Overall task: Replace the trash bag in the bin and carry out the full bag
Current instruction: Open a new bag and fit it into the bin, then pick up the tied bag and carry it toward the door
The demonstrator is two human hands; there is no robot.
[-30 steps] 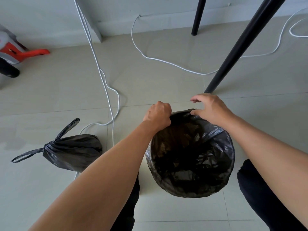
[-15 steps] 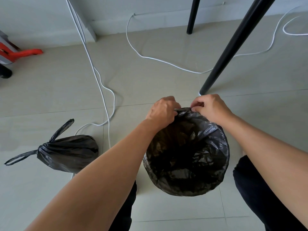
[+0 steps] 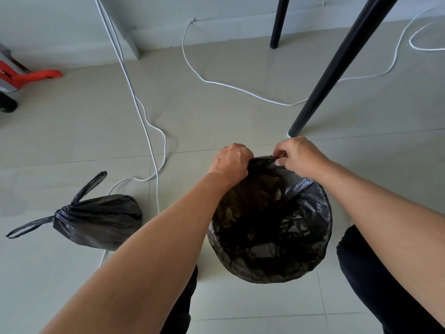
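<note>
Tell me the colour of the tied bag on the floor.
Black, no pattern: the tied bag, clearest in the head view.

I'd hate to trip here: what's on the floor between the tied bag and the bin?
A white cable lies between the tied bag and the bin, as the head view shows.

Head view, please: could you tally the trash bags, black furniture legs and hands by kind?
Trash bags: 2, the tied bag and the bin liner.
Black legs: 2, the far leg and the near leg.
Hands: 2, the left hand and the right hand.
Total: 6.
</note>
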